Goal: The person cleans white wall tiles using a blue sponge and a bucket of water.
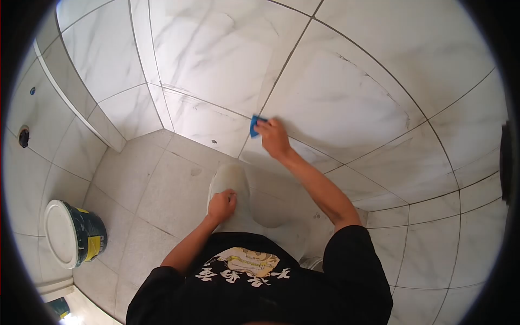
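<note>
My right hand [275, 138] grips a small flat blue scraper [254, 127] and presses it against the marbled white wall tiles [330, 97]. The scraper sits where several dark joint lines meet. My fingers cover part of it. Resting on my bent knee in pale trousers [230, 176], my left hand [221, 206] is curled closed. Something small and dark shows at its fingers, too small to name. Smears and dark marks lie on the tile to the right of the scraper.
A lidded dark green bucket [89, 235] with yellow patches stands on the grey tiled floor [157, 200] at left. A hole [24, 136] opens in the left wall. A dark object [506, 162] is at the far right edge. Behind me, a container is partly hidden.
</note>
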Action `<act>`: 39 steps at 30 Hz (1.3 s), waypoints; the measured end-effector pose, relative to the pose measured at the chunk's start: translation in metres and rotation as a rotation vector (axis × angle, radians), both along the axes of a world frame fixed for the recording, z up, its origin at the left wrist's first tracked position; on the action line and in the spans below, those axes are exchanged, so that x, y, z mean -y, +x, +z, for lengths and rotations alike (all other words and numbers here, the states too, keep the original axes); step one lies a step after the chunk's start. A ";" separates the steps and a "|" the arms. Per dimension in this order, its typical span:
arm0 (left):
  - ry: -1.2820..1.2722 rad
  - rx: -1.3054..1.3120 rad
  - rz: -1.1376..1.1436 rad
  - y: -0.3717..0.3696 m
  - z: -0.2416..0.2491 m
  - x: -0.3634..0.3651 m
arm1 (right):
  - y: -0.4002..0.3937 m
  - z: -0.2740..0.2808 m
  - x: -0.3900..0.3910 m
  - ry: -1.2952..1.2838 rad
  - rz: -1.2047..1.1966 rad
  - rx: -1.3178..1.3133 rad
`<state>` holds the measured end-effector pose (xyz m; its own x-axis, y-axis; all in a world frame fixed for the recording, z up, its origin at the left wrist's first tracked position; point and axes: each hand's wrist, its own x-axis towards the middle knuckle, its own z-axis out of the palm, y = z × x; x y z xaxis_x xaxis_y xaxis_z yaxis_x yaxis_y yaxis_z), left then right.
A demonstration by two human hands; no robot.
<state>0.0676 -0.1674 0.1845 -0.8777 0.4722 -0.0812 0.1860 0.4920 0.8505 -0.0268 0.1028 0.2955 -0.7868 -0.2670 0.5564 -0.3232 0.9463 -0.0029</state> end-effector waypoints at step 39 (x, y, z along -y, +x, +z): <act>0.054 -0.035 0.082 -0.002 -0.020 0.003 | -0.019 0.008 0.003 -0.054 -0.001 -0.130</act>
